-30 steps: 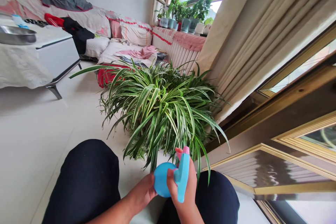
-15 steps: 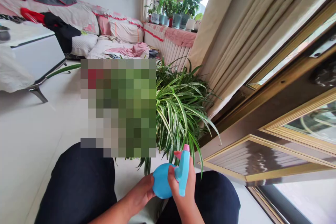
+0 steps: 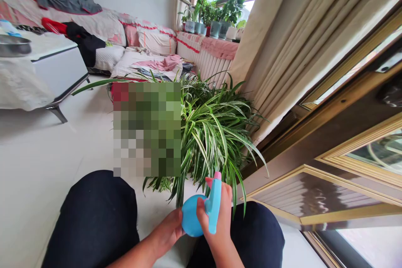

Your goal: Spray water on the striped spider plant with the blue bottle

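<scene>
A blue spray bottle (image 3: 192,216) with a pink nozzle is held between my two hands, low in the head view. My right hand (image 3: 219,217) wraps round its neck and trigger, the thumb on the near side. Round the base of the bottle closes my left hand (image 3: 171,228), its far fingers hidden underneath. Just beyond the nozzle spreads a large spider plant (image 3: 216,130) with long, white-striped green leaves. A blurred block of squares covers the plant's left part, and its pot does not show.
Behind the plant, potted plants (image 3: 216,21) line the windowsill. A beige curtain (image 3: 282,46) and a brown door with gold trim (image 3: 314,188) stand on the right. On the left are a white table (image 3: 59,65) with a metal bowl (image 3: 14,46) and a cloth-covered sofa (image 3: 103,29).
The view has shifted slightly, bringing more of the table and the bowl into sight. Both hands keep their hold on the spray bottle, which sits nearly where it was.
</scene>
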A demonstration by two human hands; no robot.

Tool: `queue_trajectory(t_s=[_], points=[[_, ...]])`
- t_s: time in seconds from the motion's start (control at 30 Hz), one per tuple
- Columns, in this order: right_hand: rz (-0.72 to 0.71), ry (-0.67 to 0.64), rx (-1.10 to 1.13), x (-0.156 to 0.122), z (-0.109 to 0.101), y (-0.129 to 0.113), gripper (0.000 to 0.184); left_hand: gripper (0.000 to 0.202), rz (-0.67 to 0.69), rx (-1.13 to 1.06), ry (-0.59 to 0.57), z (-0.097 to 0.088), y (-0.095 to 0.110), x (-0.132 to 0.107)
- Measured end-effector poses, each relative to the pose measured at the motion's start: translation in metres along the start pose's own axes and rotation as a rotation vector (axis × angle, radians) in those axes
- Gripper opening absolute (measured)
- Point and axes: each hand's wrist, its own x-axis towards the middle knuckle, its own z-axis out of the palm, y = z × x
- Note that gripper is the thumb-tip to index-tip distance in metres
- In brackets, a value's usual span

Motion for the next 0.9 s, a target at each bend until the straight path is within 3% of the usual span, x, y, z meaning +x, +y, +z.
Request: queue_trajectory(t_s=[0.23, 0.33, 0.57, 0.77, 0.9], points=[[-0.019, 0.020, -0.017, 0.000, 0.006, -0.006, 0.033, 0.065, 0.023, 0.029, -0.013, 0.005, 0.012, -0.004], [-0.038, -0.023, -0.010, 0.001, 0.009, -0.007, 0.041, 0.067, 0.044, -0.009, -0.035, 0.003, 0.013, -0.003], [-0.145, -0.098, -0.002, 0.003, 0.016, -0.009, 0.052, 0.042, 0.112, -0.101, 0.026, -0.014, -0.001, -0.002], [-0.201, -0.119, 0.002, 0.008, 0.023, -0.018, 0.051, 0.041, 0.035, -0.291, 0.082, -0.019, -0.002, 0.001], [-0.195, -0.143, 0.033, 0.008, 0.029, -0.027, 0.040, 0.043, -0.016, -0.383, 0.084, -0.023, 0.000, 0.003]])
